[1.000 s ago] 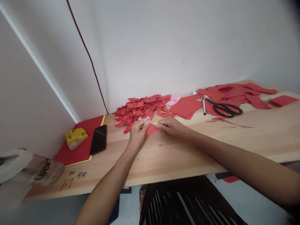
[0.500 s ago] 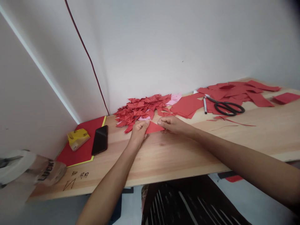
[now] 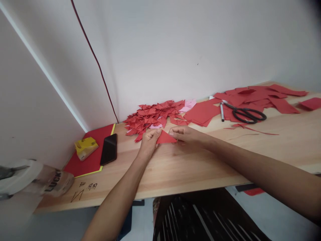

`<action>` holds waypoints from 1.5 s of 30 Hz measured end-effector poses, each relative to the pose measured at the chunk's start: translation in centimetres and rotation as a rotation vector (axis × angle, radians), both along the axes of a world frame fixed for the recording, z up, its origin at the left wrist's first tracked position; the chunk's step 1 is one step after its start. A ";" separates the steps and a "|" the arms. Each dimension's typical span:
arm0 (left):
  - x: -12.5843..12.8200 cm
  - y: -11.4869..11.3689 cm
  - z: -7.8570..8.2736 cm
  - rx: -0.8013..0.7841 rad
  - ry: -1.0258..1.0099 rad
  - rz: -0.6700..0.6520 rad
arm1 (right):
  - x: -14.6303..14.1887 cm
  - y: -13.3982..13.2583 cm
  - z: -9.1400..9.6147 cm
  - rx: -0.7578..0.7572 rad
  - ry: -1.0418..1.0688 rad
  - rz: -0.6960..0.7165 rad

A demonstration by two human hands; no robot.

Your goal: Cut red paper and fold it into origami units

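A small red paper triangle [image 3: 166, 137] is held just above the wooden table, between my two hands. My left hand [image 3: 150, 138] pinches its left side, thumb on top. At the paper's right corner, my right hand [image 3: 184, 135] has thumb and fingertips closed on the edge. Right behind my hands lies a heap of folded red paper pieces [image 3: 150, 115] with a few pink ones among them. A stack of flat red paper squares [image 3: 202, 113] sits to the right of that heap.
Black-handled scissors [image 3: 248, 114] and a marker [image 3: 222, 112] lie by red paper strips [image 3: 260, 95] on the right. To the left are a phone [image 3: 109, 149], a yellow packet [image 3: 86, 147] on a red folder [image 3: 94, 167], and a clear plastic cup [image 3: 56, 180] at the table's edge.
The fingers of my right hand have shifted slightly on the triangle's right corner, showing a little more of the paper. My left hand keeps its pinch. The whole view has moved slightly.
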State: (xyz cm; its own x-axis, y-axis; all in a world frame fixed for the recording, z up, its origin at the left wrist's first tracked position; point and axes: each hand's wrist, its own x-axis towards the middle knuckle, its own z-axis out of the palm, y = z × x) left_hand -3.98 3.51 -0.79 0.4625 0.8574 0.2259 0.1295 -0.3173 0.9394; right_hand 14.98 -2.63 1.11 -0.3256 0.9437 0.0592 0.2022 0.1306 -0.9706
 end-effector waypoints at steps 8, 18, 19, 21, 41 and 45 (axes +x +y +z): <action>-0.1 0.0 0.0 -0.010 -0.003 -0.015 | 0.0 0.1 -0.2 -0.013 0.013 0.040; 0.3 0.0 -0.7 -0.209 -0.157 -0.142 | 0.1 0.8 -2.1 0.044 0.052 0.025; 0.4 -0.1 -0.7 -0.200 -0.149 -0.147 | 0.0 0.9 -2.2 0.061 0.060 0.011; 0.5 -0.4 -0.5 -0.167 -0.100 -0.162 | -0.2 1.0 -2.5 0.125 0.063 -0.023; -0.2 -0.7 2.6 0.424 0.173 0.174 | 2.0 2.6 -1.2 0.117 -0.423 -0.126; -0.2 -1.3 3.6 0.906 0.503 -0.086 | 1.9 4.0 -0.6 0.130 -0.497 -0.069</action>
State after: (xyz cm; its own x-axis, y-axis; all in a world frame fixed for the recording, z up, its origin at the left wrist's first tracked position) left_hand -4.16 2.17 2.82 0.7332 0.4226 0.5328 0.3844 -0.9038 0.1879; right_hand 16.88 1.38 0.55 -0.2816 0.9590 0.0312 0.6472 0.2138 -0.7318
